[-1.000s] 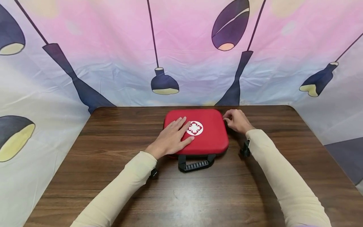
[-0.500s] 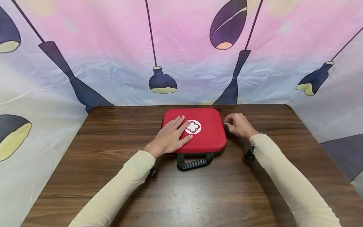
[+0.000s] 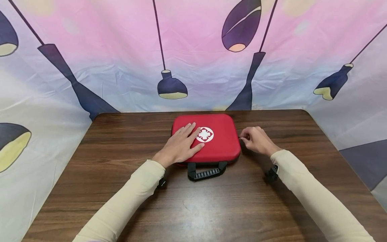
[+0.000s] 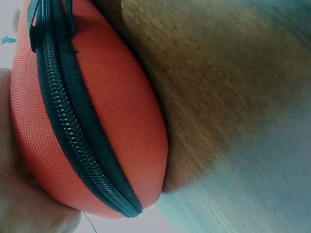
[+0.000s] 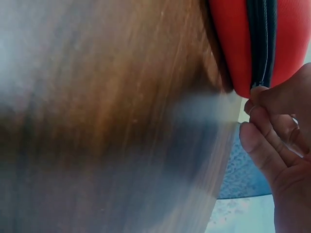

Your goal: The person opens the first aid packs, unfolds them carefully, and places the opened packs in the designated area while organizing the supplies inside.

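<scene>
A red first-aid case (image 3: 222,144) with a white cross emblem lies flat on the table, its black carry handle (image 3: 207,173) facing me. My left hand (image 3: 178,146) rests on the left part of the lid with fingers spread. At the case's right side, my right hand (image 3: 257,140) pinches the zipper pull between thumb and fingertips; the fingers mostly hide the pull. The right wrist view shows the black zipper (image 5: 263,43) running to those fingertips. In the left wrist view, the zipper teeth (image 4: 68,119) near the handle are closed together.
The dark wood-grain table (image 3: 127,144) extends around the case on every side. Behind it hangs a pastel cloth (image 3: 133,60) printed with dark lamps. A black strap device (image 3: 273,172) sits at the right wrist.
My right hand has moved toward me along the case's right side, still pinching the zipper pull. The left hand stays on the lid. The head view has shifted slightly.
</scene>
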`<state>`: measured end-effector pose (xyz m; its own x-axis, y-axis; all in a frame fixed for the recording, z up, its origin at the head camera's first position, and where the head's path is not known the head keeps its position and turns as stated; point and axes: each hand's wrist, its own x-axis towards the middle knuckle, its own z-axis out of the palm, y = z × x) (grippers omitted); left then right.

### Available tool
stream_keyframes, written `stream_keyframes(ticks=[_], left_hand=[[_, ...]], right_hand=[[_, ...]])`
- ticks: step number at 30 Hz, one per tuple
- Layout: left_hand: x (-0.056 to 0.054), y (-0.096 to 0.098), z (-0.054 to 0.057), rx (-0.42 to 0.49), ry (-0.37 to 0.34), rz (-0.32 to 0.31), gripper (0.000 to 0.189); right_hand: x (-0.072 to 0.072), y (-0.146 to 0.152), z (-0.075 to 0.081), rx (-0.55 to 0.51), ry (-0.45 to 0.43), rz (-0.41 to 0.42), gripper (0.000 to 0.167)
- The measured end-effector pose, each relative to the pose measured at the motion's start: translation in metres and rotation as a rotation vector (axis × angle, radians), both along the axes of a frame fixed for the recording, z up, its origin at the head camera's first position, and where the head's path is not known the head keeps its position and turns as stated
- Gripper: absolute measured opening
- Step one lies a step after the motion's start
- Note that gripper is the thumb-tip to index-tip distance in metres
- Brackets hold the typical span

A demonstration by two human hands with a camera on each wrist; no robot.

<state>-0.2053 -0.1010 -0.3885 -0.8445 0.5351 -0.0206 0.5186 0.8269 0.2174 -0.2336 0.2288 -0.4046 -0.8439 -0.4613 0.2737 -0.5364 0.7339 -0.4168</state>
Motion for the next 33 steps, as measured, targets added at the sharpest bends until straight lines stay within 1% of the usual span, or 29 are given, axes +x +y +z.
stream_keyframes(ticks=[7, 14, 16, 20, 23, 27, 33], left_hand=[[-0.001, 0.004, -0.001, -0.007, 0.007, -0.012, 0.077], [-0.001, 0.007, -0.001, 0.001, -0.002, -0.008, 0.078], [-0.001, 0.006, 0.0, 0.002, -0.003, 0.0, 0.078], [-0.001, 0.005, 0.001, -0.008, -0.009, 0.031, 0.078], [-0.002, 0.006, 0.0, -0.01, -0.013, 0.041, 0.077], [-0.002, 0.008, 0.0, -0.008, -0.014, 0.039, 0.077], [-0.002, 0.008, -0.002, -0.007, 0.002, 0.038, 0.077]], right_hand=[[0.01, 0.004, 0.001, 0.001, 0.012, -0.001, 0.006], [0.02, 0.009, 0.002, -0.008, -0.004, 0.023, 0.01], [0.018, 0.008, 0.002, -0.01, -0.008, 0.024, 0.01], [0.008, 0.004, 0.002, -0.013, -0.029, 0.017, 0.007], [0.007, 0.003, 0.004, -0.005, -0.041, 0.007, 0.006], [0.015, 0.006, 0.004, 0.002, -0.034, 0.01, 0.007], [0.037, 0.006, 0.002, -0.007, -0.027, 0.007, 0.01]])
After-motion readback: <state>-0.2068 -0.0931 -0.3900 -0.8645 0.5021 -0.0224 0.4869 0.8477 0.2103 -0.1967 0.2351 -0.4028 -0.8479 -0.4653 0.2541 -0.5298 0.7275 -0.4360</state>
